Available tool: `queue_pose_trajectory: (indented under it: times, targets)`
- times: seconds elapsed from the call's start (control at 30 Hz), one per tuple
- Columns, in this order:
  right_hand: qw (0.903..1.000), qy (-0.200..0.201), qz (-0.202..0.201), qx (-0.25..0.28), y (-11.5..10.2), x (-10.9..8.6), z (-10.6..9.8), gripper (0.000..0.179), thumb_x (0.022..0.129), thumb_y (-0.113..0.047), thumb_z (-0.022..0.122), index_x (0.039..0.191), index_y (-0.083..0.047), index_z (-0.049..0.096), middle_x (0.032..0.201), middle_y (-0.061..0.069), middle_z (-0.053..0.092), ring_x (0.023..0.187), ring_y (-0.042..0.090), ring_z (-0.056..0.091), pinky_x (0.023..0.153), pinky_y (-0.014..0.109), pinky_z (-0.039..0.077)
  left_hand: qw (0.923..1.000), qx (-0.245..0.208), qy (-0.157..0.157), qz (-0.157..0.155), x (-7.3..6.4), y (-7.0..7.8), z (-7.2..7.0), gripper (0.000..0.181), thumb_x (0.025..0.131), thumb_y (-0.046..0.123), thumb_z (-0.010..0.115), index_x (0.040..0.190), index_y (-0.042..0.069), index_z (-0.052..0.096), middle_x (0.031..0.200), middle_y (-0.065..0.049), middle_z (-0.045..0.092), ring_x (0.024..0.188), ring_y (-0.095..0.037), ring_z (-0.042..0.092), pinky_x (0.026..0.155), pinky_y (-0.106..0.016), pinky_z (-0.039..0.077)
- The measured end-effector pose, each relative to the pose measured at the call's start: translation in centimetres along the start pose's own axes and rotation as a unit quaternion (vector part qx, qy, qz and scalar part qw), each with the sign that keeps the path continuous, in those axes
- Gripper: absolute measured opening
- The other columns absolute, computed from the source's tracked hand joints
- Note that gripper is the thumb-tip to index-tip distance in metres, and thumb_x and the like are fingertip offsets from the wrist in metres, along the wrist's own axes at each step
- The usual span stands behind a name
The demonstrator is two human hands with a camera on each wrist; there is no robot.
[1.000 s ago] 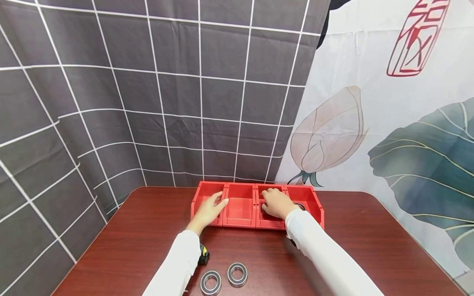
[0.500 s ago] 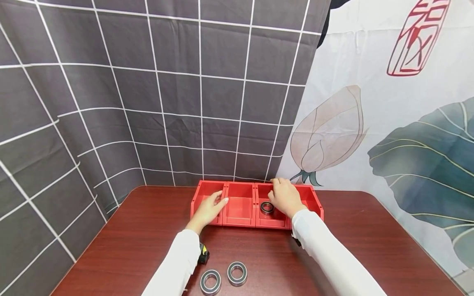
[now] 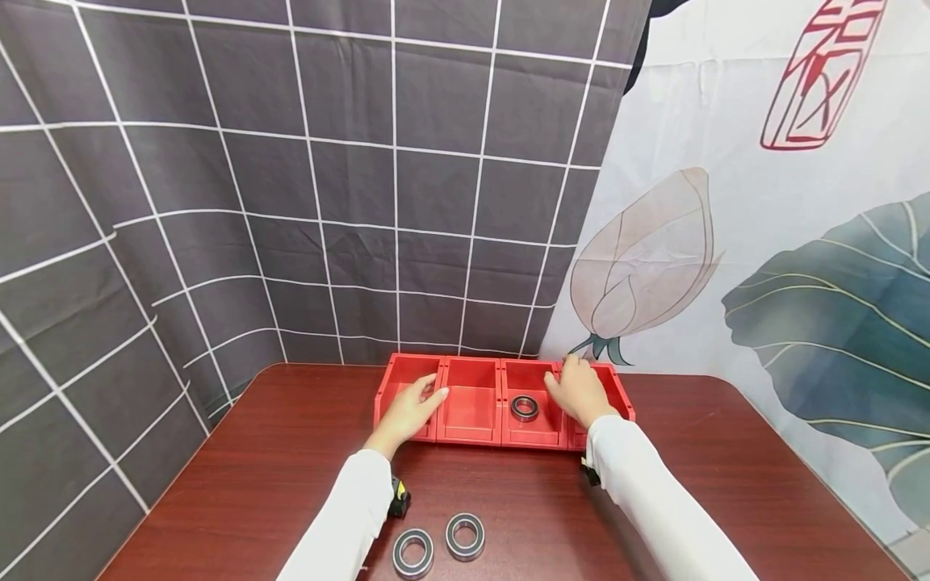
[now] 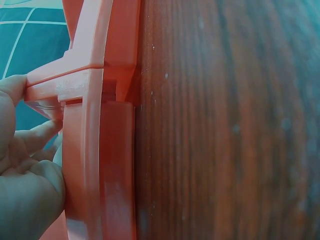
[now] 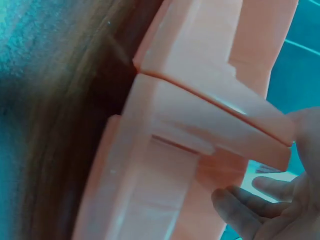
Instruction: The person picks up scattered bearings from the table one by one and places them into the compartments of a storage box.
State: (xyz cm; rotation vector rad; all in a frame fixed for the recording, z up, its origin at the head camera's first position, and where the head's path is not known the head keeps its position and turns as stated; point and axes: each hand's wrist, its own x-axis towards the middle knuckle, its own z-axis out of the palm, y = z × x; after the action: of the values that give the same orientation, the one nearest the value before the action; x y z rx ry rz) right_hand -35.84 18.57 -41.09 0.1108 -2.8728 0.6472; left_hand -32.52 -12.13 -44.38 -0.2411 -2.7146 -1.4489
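A row of red plastic bins (image 3: 471,436) stands at the table's far side. My left hand (image 3: 407,410) rests over the leftmost bin, thumb at the divider beside the second bin; in the left wrist view its fingertips (image 4: 14,86) are right at the rim. A ball bearing (image 3: 524,408) lies flat in the third bin. My right hand (image 3: 581,394) is over the rightmost bin, close to the divider. In the right wrist view its fingers (image 5: 235,207) are loosely bent, with nothing seen between them. The inside of the rightmost bin is mostly hidden by this hand.
Two more bearings, one on the left (image 3: 413,553) and one on the right (image 3: 465,537), lie on the dark red wooden table (image 3: 240,484) near its front. A grey grid-pattern cloth (image 3: 349,202) and a flower-print cloth (image 3: 654,105) hang behind.
My right hand has left the third bin and moved right to the rightmost bin. The bearing it was at now lies uncovered in the third bin. The left hand has stayed put.
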Motion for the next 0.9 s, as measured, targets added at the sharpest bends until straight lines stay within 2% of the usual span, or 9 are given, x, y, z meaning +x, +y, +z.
queue_pose_trajectory:
  times: [0.17,0.43,0.67,0.9]
  targets:
    - [0.9991,-0.01,0.014,0.038,0.56,0.01,0.22,0.058,0.094,-0.031,0.051,0.13,0.013,0.038,0.121,0.034,0.053,0.105,0.042,0.057,0.097,0.054,0.045,1.0,-0.003,0.001,-0.004,-0.01,0.07,-0.01,0.063,0.093,0.043,0.06,0.143,0.008,0.045,0.135,-0.015,0.055,0.122,-0.032,0.056,0.098,-0.046,0.047]
    - [0.9955,-0.024,0.053,0.074,0.85,-0.1,0.58,0.056,0.095,-0.033,0.05,0.129,0.008,0.033,0.111,0.032,0.057,0.095,0.038,0.061,0.087,0.051,0.05,0.9999,-0.004,-0.001,-0.011,0.01,0.05,-0.01,0.065,0.092,0.046,0.06,0.144,0.01,0.044,0.136,-0.014,0.055,0.122,-0.032,0.056,0.098,-0.046,0.047]
    - [0.9947,-0.04,0.063,0.071,1.03,-0.19,0.88,0.044,0.098,-0.032,0.047,0.117,0.006,0.038,0.095,0.025,0.058,0.085,0.033,0.06,0.077,0.044,0.052,1.0,-0.004,-0.001,-0.005,0.03,0.01,-0.04,0.067,0.092,0.047,0.06,0.144,0.008,0.044,0.136,-0.015,0.055,0.122,-0.032,0.055,0.098,-0.045,0.047]
    - [0.9932,-0.069,0.067,0.065,1.12,-0.4,0.81,0.047,0.1,-0.033,0.042,0.12,0.009,0.041,0.097,0.023,0.056,0.088,0.033,0.058,0.078,0.044,0.051,1.0,-0.005,-0.002,-0.006,0.05,-0.08,-0.04,0.069,0.091,0.05,0.059,0.144,0.008,0.044,0.136,-0.015,0.055,0.122,-0.032,0.056,0.098,-0.046,0.047]
